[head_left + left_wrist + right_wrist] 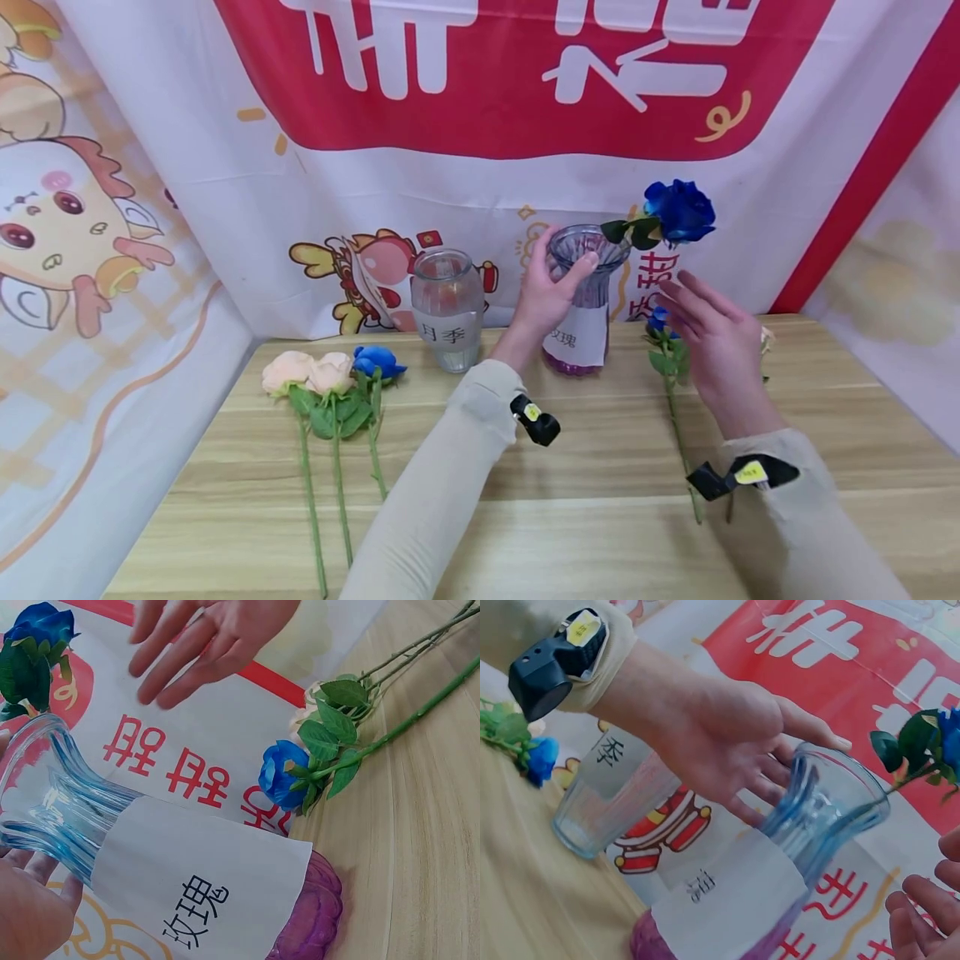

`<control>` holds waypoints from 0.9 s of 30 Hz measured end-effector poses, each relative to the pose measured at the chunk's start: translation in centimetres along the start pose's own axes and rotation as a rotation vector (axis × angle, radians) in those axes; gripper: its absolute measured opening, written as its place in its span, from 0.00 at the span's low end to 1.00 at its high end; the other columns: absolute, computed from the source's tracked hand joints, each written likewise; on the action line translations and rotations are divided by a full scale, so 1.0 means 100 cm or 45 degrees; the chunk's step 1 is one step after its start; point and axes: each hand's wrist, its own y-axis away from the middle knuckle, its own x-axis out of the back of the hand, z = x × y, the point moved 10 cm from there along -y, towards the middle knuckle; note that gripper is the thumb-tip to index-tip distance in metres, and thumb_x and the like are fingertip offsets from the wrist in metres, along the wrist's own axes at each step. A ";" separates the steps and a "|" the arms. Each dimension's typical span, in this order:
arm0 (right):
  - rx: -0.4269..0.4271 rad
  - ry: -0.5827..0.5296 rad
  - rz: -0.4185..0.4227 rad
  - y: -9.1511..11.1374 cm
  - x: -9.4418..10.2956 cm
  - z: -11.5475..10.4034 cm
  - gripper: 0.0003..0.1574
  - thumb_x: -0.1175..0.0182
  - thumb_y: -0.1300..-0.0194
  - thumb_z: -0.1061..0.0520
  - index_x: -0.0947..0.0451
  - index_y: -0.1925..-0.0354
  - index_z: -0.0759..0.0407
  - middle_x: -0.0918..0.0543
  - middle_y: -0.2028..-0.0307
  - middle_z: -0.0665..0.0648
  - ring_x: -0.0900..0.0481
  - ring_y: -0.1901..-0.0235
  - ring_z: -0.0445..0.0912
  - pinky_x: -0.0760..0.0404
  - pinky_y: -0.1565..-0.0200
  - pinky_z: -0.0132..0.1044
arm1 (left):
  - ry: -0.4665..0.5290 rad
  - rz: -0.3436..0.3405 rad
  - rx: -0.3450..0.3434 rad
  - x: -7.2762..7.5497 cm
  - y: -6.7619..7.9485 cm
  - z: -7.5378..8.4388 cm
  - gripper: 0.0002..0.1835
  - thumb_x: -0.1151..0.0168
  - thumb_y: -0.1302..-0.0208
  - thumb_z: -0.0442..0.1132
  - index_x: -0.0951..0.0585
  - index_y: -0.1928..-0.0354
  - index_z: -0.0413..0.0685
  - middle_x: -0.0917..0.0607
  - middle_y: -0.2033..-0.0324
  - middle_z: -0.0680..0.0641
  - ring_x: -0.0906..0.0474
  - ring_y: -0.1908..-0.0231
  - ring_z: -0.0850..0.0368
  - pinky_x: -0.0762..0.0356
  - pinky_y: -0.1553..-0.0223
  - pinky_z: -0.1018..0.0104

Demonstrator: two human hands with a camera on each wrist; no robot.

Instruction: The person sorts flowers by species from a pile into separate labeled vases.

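Observation:
A flared glass vase [594, 292] with a purple base and a white paper label stands at the back of the table. My left hand [546, 292] grips it at the neck, thumb at the rim. One blue rose [680, 212] leans out over the vase's right side; the right wrist view shows its stem inside the glass. My right hand [716, 358] is below and right of that bloom, fingers extended and apart from the stem. Beyond this hand, another blue rose [285, 774] lies on the table, beside a pale rose [306, 716] partly hidden behind leaves.
Left of the gripped vase stands a second labelled glass vase [448, 304]. Two pale pink roses [307, 372] and a blue rose [377, 362] lie on the wooden table [570, 533] at the left. A printed cloth [495, 192] hangs close behind the vases.

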 end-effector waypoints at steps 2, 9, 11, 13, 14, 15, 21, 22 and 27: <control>0.011 -0.004 0.000 0.004 0.008 -0.002 0.27 0.30 0.30 0.58 0.17 0.34 0.56 0.07 0.50 0.50 0.07 0.52 0.42 0.11 0.50 0.29 | -0.002 0.002 0.001 0.000 0.000 0.000 0.44 0.32 0.28 0.54 0.42 0.17 0.63 0.28 0.25 0.42 0.28 0.26 0.42 0.26 0.27 0.44; 0.000 -0.072 0.005 0.016 0.036 -0.005 0.20 0.34 0.27 0.62 0.13 0.39 0.56 0.07 0.50 0.52 0.07 0.54 0.43 0.10 0.52 0.31 | -0.019 0.003 0.016 -0.003 0.000 -0.003 0.44 0.32 0.28 0.55 0.42 0.17 0.64 0.27 0.25 0.42 0.28 0.27 0.43 0.26 0.27 0.43; -0.012 -0.071 0.013 0.019 0.044 -0.006 0.20 0.35 0.26 0.62 0.13 0.39 0.55 0.07 0.50 0.52 0.07 0.54 0.43 0.10 0.51 0.31 | -0.022 0.006 0.019 -0.004 0.000 -0.004 0.44 0.32 0.28 0.55 0.42 0.17 0.64 0.27 0.25 0.42 0.28 0.27 0.43 0.26 0.27 0.43; -0.014 -0.068 0.015 0.022 0.050 -0.007 0.19 0.35 0.26 0.63 0.13 0.39 0.56 0.07 0.50 0.52 0.07 0.54 0.43 0.10 0.52 0.31 | -0.028 0.006 0.025 -0.004 0.000 -0.004 0.44 0.32 0.28 0.56 0.42 0.17 0.65 0.27 0.25 0.43 0.28 0.26 0.43 0.26 0.27 0.42; -0.016 -0.066 0.013 0.023 0.052 -0.007 0.19 0.36 0.26 0.63 0.13 0.40 0.56 0.07 0.50 0.52 0.06 0.54 0.43 0.10 0.52 0.32 | -0.028 0.006 0.027 -0.004 0.000 -0.004 0.44 0.32 0.28 0.56 0.42 0.17 0.65 0.27 0.25 0.43 0.28 0.26 0.43 0.26 0.27 0.42; -0.014 -0.065 0.004 0.023 0.054 -0.007 0.18 0.36 0.26 0.64 0.13 0.41 0.56 0.07 0.51 0.53 0.06 0.54 0.43 0.10 0.52 0.32 | -0.022 0.006 0.025 -0.004 0.000 -0.004 0.44 0.32 0.28 0.56 0.42 0.17 0.65 0.27 0.25 0.43 0.28 0.27 0.43 0.26 0.28 0.42; -0.025 -0.042 -0.052 0.027 0.062 -0.006 0.18 0.38 0.25 0.67 0.13 0.42 0.57 0.06 0.51 0.54 0.06 0.55 0.45 0.10 0.53 0.34 | 0.010 0.015 0.016 0.000 -0.001 -0.002 0.43 0.32 0.28 0.54 0.42 0.17 0.64 0.26 0.26 0.42 0.26 0.28 0.43 0.26 0.28 0.43; -0.041 -0.017 -0.050 0.028 0.064 -0.005 0.19 0.38 0.25 0.66 0.13 0.41 0.57 0.06 0.51 0.53 0.06 0.54 0.45 0.10 0.53 0.34 | 0.011 0.015 0.017 0.000 -0.001 -0.002 0.44 0.31 0.28 0.55 0.42 0.17 0.64 0.26 0.26 0.43 0.26 0.28 0.43 0.26 0.28 0.43; -0.144 0.145 -0.039 0.030 0.077 0.004 0.18 0.34 0.27 0.63 0.12 0.42 0.51 0.06 0.53 0.49 0.07 0.54 0.42 0.10 0.53 0.34 | 0.008 0.013 0.020 0.001 0.000 -0.002 0.43 0.32 0.28 0.54 0.42 0.17 0.65 0.26 0.26 0.43 0.27 0.28 0.43 0.26 0.27 0.44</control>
